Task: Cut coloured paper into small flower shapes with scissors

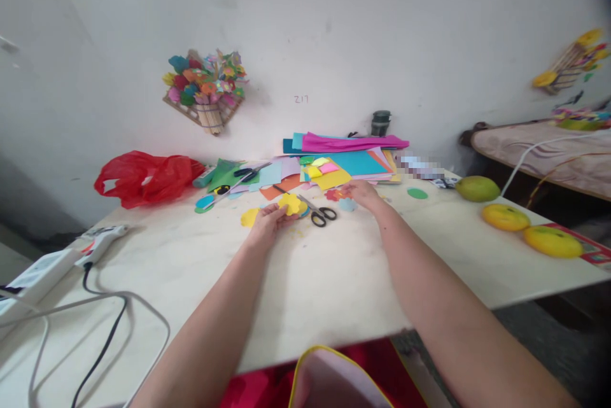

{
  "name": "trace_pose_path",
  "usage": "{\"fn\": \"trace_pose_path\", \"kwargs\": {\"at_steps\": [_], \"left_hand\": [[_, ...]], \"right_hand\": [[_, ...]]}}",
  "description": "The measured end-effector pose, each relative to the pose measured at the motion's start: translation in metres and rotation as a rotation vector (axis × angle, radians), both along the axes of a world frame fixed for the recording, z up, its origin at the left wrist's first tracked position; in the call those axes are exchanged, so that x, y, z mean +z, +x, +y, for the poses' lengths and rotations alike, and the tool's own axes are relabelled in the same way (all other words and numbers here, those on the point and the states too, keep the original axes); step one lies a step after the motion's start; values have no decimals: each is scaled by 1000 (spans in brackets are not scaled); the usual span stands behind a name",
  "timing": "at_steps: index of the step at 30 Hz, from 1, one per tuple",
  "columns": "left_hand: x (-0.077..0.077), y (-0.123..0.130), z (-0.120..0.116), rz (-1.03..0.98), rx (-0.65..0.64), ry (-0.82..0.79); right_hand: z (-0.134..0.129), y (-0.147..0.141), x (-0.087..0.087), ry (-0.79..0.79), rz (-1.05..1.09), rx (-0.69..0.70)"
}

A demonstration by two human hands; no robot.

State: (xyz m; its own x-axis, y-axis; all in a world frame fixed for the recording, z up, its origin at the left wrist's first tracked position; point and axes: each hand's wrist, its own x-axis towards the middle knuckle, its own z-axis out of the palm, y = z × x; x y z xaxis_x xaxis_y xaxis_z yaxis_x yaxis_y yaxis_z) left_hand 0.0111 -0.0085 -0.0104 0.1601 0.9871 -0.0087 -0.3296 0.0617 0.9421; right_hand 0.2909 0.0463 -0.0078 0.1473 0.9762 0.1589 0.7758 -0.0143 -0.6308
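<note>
Yellow flower (290,204) over pale table (324,293) by wall (324,32)

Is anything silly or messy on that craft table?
A little. Three yellowish fruits sit on the right of the table, odd company for coloured paper. Tiny yellow scraps lie scattered beside the left hand. I see nothing spilled or broken.

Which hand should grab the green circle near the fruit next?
The right hand, I'd say: it's nearer the green circle, though it's at a red flower. The left hand, farther off, holds a yellow flower.
</note>
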Motion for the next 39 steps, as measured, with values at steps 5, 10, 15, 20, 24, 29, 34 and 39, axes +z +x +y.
{"fn": "trace_pose_path", "kwargs": {"at_steps": [5,10,15,20,24,29,34,39], "left_hand": [[-1,-1,1,15,-9,-3],[-1,-1,1,7,-17,-3],[1,-1,0,4,-3,-13],[0,-1,1,8,0,-17],[-1,-1,2,-5,-12,-11],[0,0,1,-6,4,-18],[-3,0,3,1,13,-10],[-6,0,5,-13,34,14]], "right_hand": [[-1,0,-4,-38,13,-31],[-3,2,-1,-40,-36,-91],[-5,-2,4,-32,-169,-81],[-9,-11,7,-35,-217,61],[-12,-19,9,-46,-282,153],[-18,-28,10,-58,-328,199],[-26,-41,20,45,-373,222],[-41,-66,32,-16,-505,308]]}}
